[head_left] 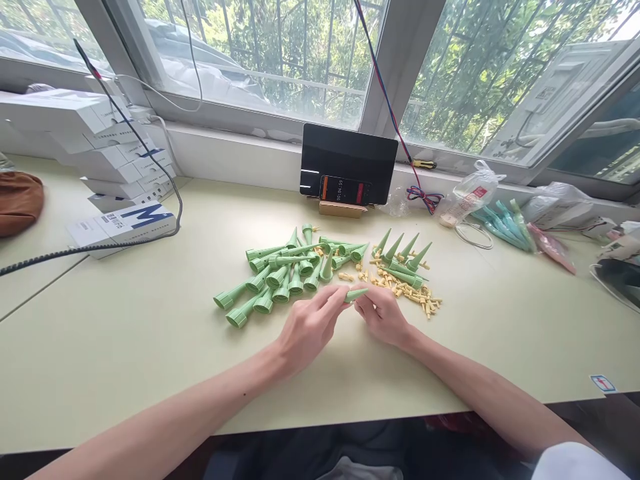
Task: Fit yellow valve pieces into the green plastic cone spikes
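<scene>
My left hand (311, 328) is closed round a green cone (356, 294), whose pointed end sticks out to the right. Close beside it, my right hand (383, 317) has its fingers bent together near the cone; anything between them is hidden. Beyond my left hand lies a pile of green cones (280, 275), most with their open ends towards me. Several green cones (393, 248) stand upright at the right, with others lying in front of them. Small yellow parts (425, 300) are scattered around these and between the two groups.
A black tablet (350, 157) and a phone (345, 191) lean on a cardboard stand (343, 209) by the window. White boxes (123, 157) and a black cable (167, 175) are at left. Plastic bags (470, 193) lie at right.
</scene>
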The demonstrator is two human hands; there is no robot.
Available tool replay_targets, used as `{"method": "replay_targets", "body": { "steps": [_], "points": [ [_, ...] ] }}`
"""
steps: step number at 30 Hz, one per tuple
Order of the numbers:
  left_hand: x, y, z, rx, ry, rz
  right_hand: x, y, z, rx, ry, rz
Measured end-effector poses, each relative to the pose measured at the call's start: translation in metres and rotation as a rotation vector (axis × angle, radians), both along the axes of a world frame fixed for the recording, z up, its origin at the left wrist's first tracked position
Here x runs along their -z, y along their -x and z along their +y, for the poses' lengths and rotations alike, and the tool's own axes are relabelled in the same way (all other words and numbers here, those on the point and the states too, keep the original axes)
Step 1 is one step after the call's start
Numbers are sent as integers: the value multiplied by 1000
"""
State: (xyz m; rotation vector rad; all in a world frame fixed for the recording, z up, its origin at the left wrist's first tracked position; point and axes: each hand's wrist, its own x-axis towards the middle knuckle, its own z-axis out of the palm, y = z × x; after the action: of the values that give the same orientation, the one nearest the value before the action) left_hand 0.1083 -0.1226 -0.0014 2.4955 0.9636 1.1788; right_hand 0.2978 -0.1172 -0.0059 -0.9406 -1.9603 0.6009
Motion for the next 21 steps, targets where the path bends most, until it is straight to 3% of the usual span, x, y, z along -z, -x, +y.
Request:
{"method": "replay_targets", "body": {
  "steps": [6, 9, 13, 16, 19, 21],
  "points": [
    [1, 1, 1, -9, -130, 4, 1, -1, 0, 2, -17, -4],
    [2, -1, 2, 0, -104, -36, 0, -1, 0, 0, -21, 5],
    [0, -5, 4, 2, 126, -157, -1, 2, 2, 50, -30, 6],
    [-3, -5, 7, 9, 443, -237, -2, 5, 2, 83, -23, -26],
    [-5, -4, 12, 90, 761, -316, -2, 6, 2, 89, -12, -64],
    [-6, -3, 14, 163, 871, -363, -2, 6, 2, 87, -19, -82]
  ]
}}
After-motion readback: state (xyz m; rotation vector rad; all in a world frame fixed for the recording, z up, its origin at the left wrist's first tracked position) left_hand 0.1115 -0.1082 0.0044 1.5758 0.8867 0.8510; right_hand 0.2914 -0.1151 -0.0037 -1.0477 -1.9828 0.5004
